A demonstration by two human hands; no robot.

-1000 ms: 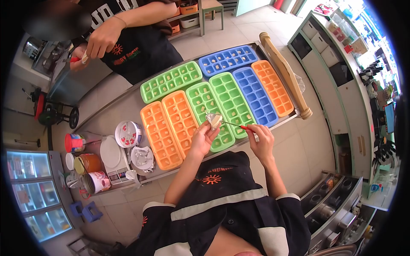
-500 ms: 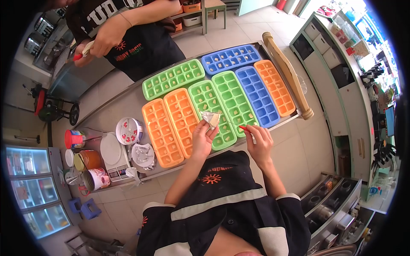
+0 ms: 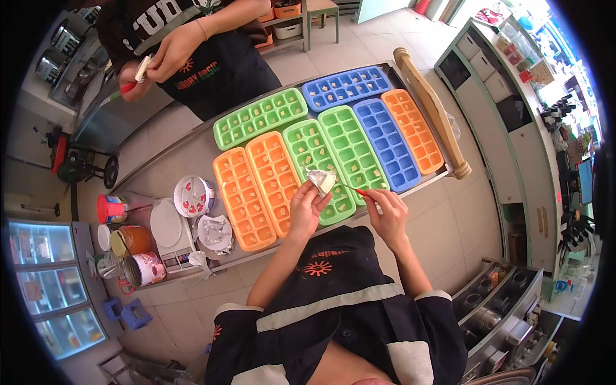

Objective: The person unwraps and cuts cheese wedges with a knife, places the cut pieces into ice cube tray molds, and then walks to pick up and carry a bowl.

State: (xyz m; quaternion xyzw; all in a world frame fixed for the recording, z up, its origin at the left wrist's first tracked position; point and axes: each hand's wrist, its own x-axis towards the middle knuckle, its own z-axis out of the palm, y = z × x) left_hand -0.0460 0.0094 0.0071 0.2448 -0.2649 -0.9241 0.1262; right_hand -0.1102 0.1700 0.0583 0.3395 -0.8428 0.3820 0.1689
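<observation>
My left hand [image 3: 305, 210] is closed on a foil-wrapped cheese wedge [image 3: 326, 185], with the foil peeled back from its pale face. My right hand [image 3: 387, 215] grips a small red-handled knife [image 3: 360, 192], its thin blade pointing left toward the wedge; I cannot tell whether they touch. Both hands are above the near ends of a green ice cube tray [image 3: 312, 142] holding pale chunks and a second green tray [image 3: 346, 139] with a few chunks at its near end. To the left, two orange trays [image 3: 240, 199] hold similar chunks.
Across the table, a co-worker's hands [image 3: 168, 58] hold a pale piece and a red-handled knife. More trays lie at the back and right: green [image 3: 260, 119], blue [image 3: 346, 88], blue [image 3: 387, 144], orange [image 3: 414, 131]. At left are tubs, jars, a scale [image 3: 174, 256] and a bowl of foil [image 3: 215, 234].
The foil-wrapped wedge in my left hand has shifted slightly right and tilted. My right hand has moved a little left with the knife. The co-worker's hands have shifted too.
</observation>
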